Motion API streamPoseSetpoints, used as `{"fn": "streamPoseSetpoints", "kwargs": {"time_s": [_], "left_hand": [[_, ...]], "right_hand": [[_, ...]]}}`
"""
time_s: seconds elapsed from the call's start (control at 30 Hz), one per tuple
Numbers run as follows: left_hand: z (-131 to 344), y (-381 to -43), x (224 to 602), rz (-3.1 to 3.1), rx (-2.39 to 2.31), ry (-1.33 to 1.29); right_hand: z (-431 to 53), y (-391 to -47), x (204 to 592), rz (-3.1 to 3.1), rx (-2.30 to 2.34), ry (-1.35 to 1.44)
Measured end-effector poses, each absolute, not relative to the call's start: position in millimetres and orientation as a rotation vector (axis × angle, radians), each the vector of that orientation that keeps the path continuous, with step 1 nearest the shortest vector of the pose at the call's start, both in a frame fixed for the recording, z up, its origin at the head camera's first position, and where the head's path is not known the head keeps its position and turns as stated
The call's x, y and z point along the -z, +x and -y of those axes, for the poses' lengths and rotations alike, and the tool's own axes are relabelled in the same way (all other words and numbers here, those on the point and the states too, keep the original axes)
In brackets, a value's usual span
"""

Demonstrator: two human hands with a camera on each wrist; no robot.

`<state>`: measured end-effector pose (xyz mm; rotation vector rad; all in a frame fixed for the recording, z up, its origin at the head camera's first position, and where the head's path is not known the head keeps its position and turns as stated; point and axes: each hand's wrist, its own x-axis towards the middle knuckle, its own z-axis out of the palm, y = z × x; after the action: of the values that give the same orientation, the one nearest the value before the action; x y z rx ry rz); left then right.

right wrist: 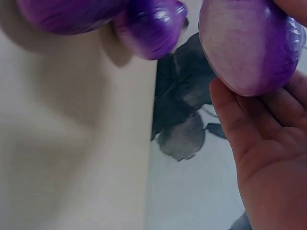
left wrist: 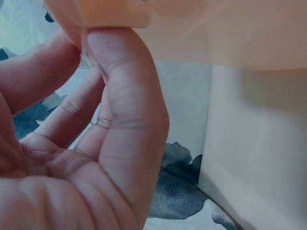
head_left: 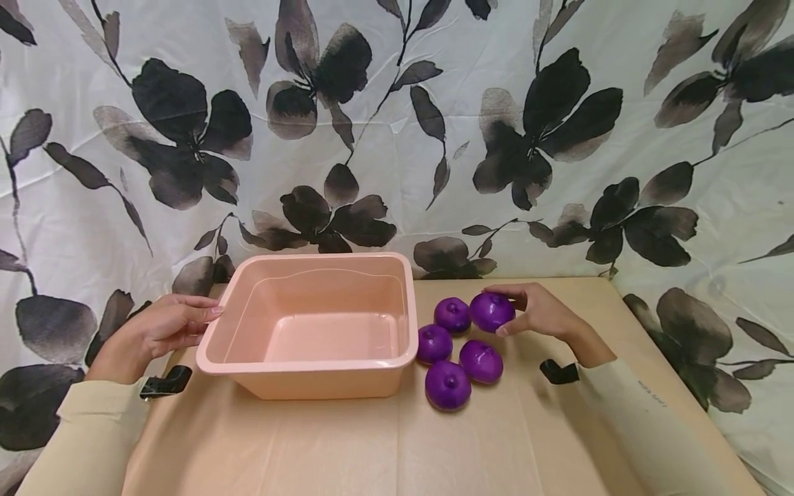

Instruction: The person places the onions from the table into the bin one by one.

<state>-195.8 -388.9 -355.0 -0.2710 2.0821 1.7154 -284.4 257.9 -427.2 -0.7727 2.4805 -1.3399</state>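
Beside the basin [head_left: 307,366], 5 onions [head_left: 476,359], glossy, purple

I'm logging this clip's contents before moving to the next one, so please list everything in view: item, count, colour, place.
Basin: 1, pale pink, on the table, left of the onions
Loose onions: 4, glossy purple, on the table, right of the basin
Held onion: 1, glossy purple, in the right hand's grip
Table: 1, light tan, under the basin and onions
Backdrop: white with black and brownish-grey flowers, behind and beside the table
Wrist devices: 2, black, one at each wrist
Sleeves: 2, cream, one on each arm
Left hand: 1, bare, pinching the basin's left rim
Right hand: 1, bare, holding the held onion
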Motion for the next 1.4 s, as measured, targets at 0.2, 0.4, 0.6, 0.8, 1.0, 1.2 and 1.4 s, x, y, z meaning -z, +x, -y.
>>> {"fn": "streamPoseSetpoints", "kwargs": {"time_s": [0.2,0.4,0.6,0.8,1.0,1.2,1.4], "left_hand": [[391,-194,355,-2.103,-1.716,-0.251],[391,-193,356,-2.115,-1.712,-0.239],[390,-193,358,-2.144,-1.682,-0.242],[390,-192,356,-2.146,-1.676,-0.235],[391,-194,356,-2.131,-1.697,-0.229],[393,-194,358,-2.116,-1.712,-0.221],[394,-194,360,-2.106,-1.730,-0.210]], "right_hand": [[-249,-279,410,-2.459,1.340,-0.810],[-238,-273,396,-2.432,1.326,-0.834],[-226,-268,387,-2.417,1.326,-0.898],[-209,-266,372,-2.376,1.311,-0.959],[-195,-264,356,-2.382,1.272,-1.015],[-180,-265,346,-2.344,1.257,-1.102],[-165,-272,337,-2.287,1.262,-1.154]]}}
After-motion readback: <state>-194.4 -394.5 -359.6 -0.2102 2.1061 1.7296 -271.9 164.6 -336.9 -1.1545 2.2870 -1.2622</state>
